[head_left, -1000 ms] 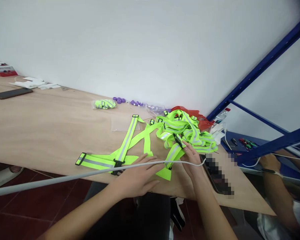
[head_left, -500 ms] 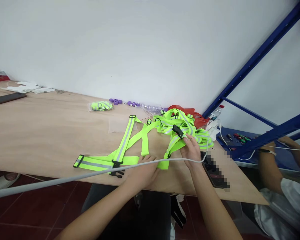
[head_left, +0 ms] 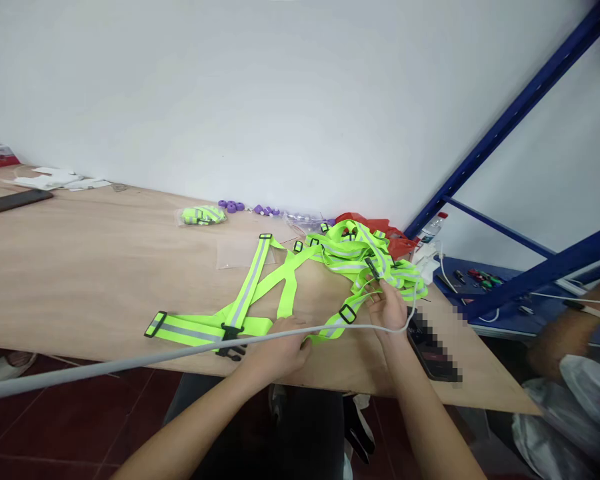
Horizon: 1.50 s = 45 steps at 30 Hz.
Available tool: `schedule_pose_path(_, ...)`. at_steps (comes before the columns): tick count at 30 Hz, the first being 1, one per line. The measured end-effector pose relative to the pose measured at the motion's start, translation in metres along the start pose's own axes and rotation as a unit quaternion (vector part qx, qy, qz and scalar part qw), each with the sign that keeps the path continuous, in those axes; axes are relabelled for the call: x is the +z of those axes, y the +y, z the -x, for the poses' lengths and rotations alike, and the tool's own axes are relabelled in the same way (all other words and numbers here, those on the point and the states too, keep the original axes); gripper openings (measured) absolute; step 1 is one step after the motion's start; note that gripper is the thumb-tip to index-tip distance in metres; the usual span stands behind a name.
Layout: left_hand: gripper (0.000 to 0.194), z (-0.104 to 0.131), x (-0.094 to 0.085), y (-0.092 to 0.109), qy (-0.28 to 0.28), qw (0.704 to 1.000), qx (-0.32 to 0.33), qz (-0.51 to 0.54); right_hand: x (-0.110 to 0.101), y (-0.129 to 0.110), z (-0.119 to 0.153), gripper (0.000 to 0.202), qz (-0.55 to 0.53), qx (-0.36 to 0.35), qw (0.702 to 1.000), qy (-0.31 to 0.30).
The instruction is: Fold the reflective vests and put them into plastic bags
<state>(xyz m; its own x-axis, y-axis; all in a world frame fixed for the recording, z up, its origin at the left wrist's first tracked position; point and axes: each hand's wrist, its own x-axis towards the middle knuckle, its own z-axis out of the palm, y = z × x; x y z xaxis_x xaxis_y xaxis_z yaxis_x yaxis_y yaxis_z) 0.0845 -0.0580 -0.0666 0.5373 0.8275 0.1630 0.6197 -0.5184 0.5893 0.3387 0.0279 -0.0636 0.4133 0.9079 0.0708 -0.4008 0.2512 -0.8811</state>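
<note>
Within the last half second the right hand [head_left: 390, 310] turned the black plastic buckle [head_left: 373, 268] edge-on, and a black rectangular slide adjuster [head_left: 347, 313] came into view; the strap between the hands was apparently straighter. Right hand: fingers pinching the strap by the buckle. Left hand [head_left: 283, 343]: curled around the same strap. The fluorescent yellow-green webbing harness [head_left: 247, 288] lay near the front edge of the pale wooden desk [head_left: 105, 267], beside a tangled yellow-green strap heap [head_left: 365, 250]. Room: plain white wall [head_left: 230, 100], blue metal frame [head_left: 505, 120] at right, dark red tiled floor [head_left: 70, 420].
</note>
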Motion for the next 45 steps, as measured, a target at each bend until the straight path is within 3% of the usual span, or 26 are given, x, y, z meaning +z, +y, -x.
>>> schedule_pose_path(3, 0.033, 0.001, -0.002, -0.002, 0.021, 1.000, 0.006, 0.002, -0.006, 0.002, -0.003, 0.031, -0.002, -0.004, 1.000, 0.019)
schedule_pose_path(8, 0.033, 0.005, 0.001, 0.000, 0.027, 0.995, 0.040, -0.089, -0.008, 0.006, -0.004, 0.030, -0.013, -0.007, 1.000, 0.026)
schedule_pose_path(17, 0.046, 0.028, -0.002, 0.013, -0.002, 0.991, 0.087, -0.101, 0.001, 0.006, 0.008, 0.063, -0.013, -0.007, 1.000, 0.022)
schedule_pose_path(20, 0.045, 0.029, -0.007, 0.011, -0.003, 0.992, 0.077, -0.100, -0.001, 0.007, 0.007, 0.070, 0.052, -0.017, 0.998, -0.018)
schedule_pose_path(22, 0.046, 0.026, -0.008, 0.008, -0.004, 0.993, 0.054, -0.100, -0.005, 0.006, 0.004, 0.060, 0.153, -0.048, 0.986, -0.045)
schedule_pose_path(25, 0.044, 0.022, -0.005, 0.003, 0.003, 0.995, 0.008, -0.100, -0.010, 0.001, 0.001, 0.049, 0.340, -0.116, 0.930, -0.077)
schedule_pose_path(29, 0.014, 0.016, 0.000, 0.001, 0.020, 0.997, -0.014, -0.078, -0.006, -0.019, 0.004, 0.046, 0.456, -0.147, 0.874, -0.086)
schedule_pose_path(30, 0.009, 0.015, 0.001, 0.001, 0.024, 0.998, -0.017, -0.061, -0.003, -0.026, 0.006, 0.045, 0.505, -0.151, 0.845, -0.089)
schedule_pose_path(32, 0.005, 0.013, 0.001, 0.002, 0.031, 0.999, -0.021, 0.003, 0.007, -0.040, 0.007, 0.046, 0.638, -0.147, 0.748, -0.112)
schedule_pose_path(35, 0.013, 0.012, 0.000, 0.003, 0.033, 0.994, -0.010, 0.101, 0.027, -0.055, 0.008, 0.041, 0.796, -0.091, 0.565, -0.195)
schedule_pose_path(37, 0.018, 0.012, -0.001, 0.003, 0.030, 0.990, 0.006, 0.134, 0.041, -0.057, 0.006, 0.035, 0.829, -0.042, 0.498, -0.251)
schedule_pose_path(38, 0.019, 0.012, -0.001, 0.003, 0.029, 0.989, 0.012, 0.142, 0.047, -0.056, 0.005, 0.032, 0.831, -0.025, 0.486, -0.270)
schedule_pose_path(42, 0.017, 0.013, 0.001, 0.002, 0.023, 0.982, 0.015, 0.188, 0.056, -0.046, 0.002, 0.029, 0.800, -0.027, 0.518, -0.302)
schedule_pose_path(45, 0.013, 0.014, 0.001, 0.001, 0.042, 0.961, -0.015, 0.273, 0.034, -0.042, 0.007, 0.031, 0.734, -0.095, 0.620, -0.260)
